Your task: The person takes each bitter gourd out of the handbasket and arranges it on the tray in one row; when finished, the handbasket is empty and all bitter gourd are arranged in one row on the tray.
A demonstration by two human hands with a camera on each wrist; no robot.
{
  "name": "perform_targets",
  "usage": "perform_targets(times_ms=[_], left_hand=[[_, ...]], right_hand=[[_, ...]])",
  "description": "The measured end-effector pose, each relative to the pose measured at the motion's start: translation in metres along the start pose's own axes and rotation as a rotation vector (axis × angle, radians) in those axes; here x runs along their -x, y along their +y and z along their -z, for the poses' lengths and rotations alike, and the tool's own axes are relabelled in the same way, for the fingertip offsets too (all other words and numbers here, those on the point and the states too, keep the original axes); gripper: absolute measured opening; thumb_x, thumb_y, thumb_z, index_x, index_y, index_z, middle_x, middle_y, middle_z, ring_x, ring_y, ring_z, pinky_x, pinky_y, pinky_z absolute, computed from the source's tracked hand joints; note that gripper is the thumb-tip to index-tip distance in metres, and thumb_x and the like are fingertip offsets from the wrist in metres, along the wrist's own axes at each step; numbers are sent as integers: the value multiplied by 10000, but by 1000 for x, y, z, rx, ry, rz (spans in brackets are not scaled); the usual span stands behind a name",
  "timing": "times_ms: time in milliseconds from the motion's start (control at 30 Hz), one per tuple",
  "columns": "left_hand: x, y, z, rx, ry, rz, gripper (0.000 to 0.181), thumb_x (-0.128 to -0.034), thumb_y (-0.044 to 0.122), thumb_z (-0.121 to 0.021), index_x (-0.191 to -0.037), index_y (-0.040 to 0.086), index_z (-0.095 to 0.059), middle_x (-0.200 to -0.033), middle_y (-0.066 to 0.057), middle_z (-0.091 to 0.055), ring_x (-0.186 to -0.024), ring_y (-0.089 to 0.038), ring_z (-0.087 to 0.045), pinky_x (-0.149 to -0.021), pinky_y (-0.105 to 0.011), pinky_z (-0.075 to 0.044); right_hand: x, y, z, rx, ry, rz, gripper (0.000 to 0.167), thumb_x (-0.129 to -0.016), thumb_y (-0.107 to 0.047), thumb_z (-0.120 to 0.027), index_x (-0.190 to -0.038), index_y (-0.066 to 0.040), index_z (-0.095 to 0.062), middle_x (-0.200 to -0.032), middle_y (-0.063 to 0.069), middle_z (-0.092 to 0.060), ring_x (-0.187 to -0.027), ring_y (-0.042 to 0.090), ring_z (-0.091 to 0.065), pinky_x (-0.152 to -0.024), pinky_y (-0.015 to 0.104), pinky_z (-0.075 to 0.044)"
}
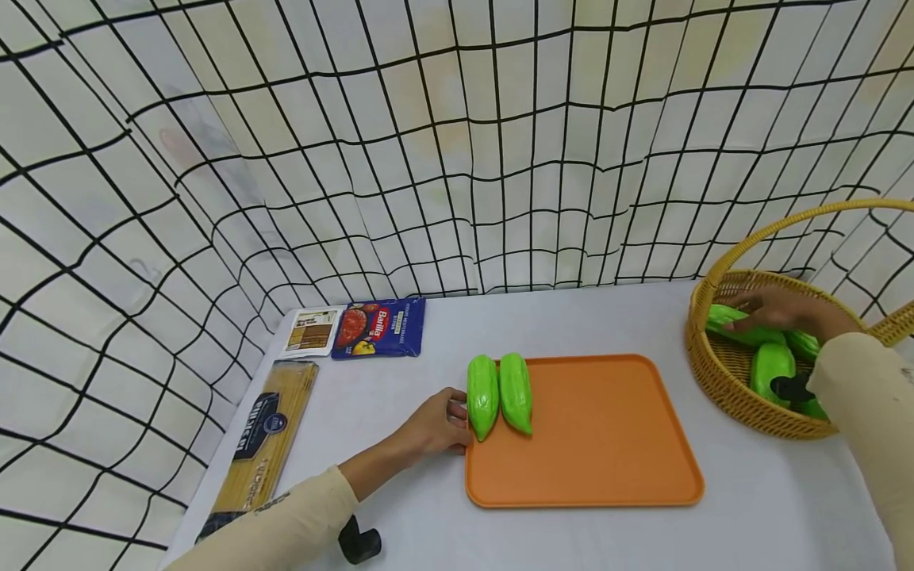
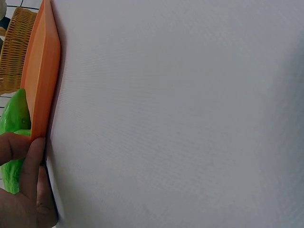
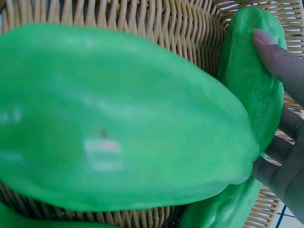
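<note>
Two green ridged vegetables (image 1: 482,396) lie side by side at the left end of the orange tray (image 1: 607,436). My left hand (image 1: 434,424) grips the tray's left edge; in the left wrist view its thumb and fingers pinch the orange rim (image 2: 43,95). Inside the wicker basket (image 1: 703,369) at the right, my right hand (image 1: 778,308) holds a green vegetable (image 1: 735,327). The right wrist view has the thumb on that vegetable (image 3: 249,80) and the fingers at its other side, partly hidden. A larger-looking green vegetable (image 3: 118,118) lies close to that camera.
A long pasta pack (image 1: 267,436) lies at the left of the white table. Behind it are a blue Barilla packet (image 1: 380,327) and a white-edged packet (image 1: 312,333). The basket's handle (image 1: 793,218) arches up at the right. Black netting (image 1: 500,151) hangs behind the table.
</note>
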State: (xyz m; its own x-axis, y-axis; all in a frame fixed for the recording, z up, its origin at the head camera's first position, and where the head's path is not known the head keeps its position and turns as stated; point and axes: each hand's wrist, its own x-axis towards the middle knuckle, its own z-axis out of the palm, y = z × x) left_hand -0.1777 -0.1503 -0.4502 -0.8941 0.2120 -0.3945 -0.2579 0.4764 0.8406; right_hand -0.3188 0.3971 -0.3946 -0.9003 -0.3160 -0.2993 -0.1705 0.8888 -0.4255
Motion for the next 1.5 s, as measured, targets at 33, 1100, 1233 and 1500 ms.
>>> perform_targets(times_ms=[33, 1100, 1233, 1500], left_hand=[[0, 0, 0, 0, 0, -2, 706, -762, -29, -770, -1392, -32, -451, -1136, -150, -568, -918, -213, -615, -725, -323, -638], [0, 1, 0, -26, 5, -14, 696, -758, -25, -765, -1383, -41, -459, -1119, -148, -582, -898, -204, -624, -730, -315, -635], [-1, 1, 0, -36, 8, -6, 703, -758, -20, -767, -1388, -36, -456, -1126, -145, -576, -913, -209, -617, -727, -310, -634], [-1, 0, 0, -29, 7, -2, 709, -756, -20, -766, -1392, -31, -454, -1139, -147, -572, -926, -216, -617, -737, -310, -633]], right_hand=[[1, 0, 1, 6, 10, -4, 733, -929, -356, -701, -1383, 160, -447, -1366, 480, -408, -1236, 661, -407, -961, 728, -436], [32, -12, 28, -118, -71, -40, 818, -1035, -442, -488, -1544, 87, -127, -1477, 466, -192, -1274, 675, -356, -871, 605, -567], [37, -15, 27, -115, -73, -25, 773, -1046, -434, -468, -1553, 52, -145, -1491, 448, -179, -1277, 681, -348, -838, 586, -583], [45, -15, 31, -196, -135, -37, 768, -1064, -436, -411, -1600, -51, -19, -1542, 443, 37, -1324, 714, -184, -854, 679, -533]])
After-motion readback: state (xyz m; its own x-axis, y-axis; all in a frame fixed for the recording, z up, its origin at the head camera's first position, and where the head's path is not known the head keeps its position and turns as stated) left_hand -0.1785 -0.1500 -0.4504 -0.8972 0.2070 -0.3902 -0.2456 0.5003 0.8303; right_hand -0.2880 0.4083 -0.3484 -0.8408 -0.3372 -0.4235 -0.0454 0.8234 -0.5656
